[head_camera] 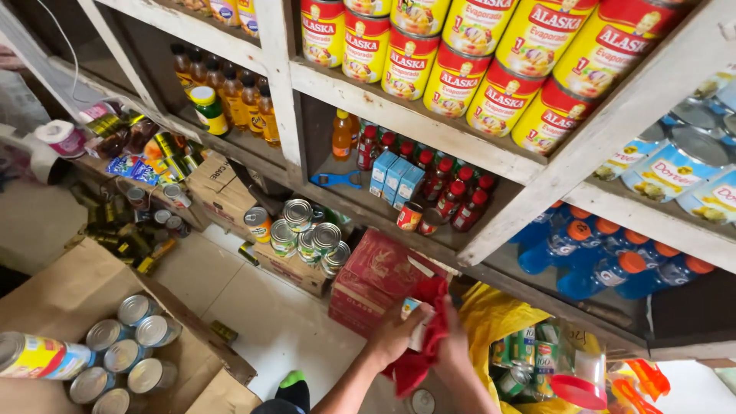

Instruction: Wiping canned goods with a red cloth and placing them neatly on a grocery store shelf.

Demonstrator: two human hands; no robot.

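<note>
My left hand [392, 335] and my right hand [454, 349] meet low in the middle of the head view, just in front of the shelves. Together they hold a small white and blue can [412, 316] and a red cloth [420, 359]. The cloth wraps over the can's right side and hangs down between my wrists. My left hand grips the can from the left, and my right hand presses the cloth against it. Most of the can is hidden by cloth and fingers.
A red carton [374, 277] stands just behind my hands. An open cardboard box [201, 331] with several silver-topped cans is at the lower left. A yellow bag [491, 314] of small cans lies to the right. White wooden shelves [429, 126] hold yellow and red cans, bottles and cartons.
</note>
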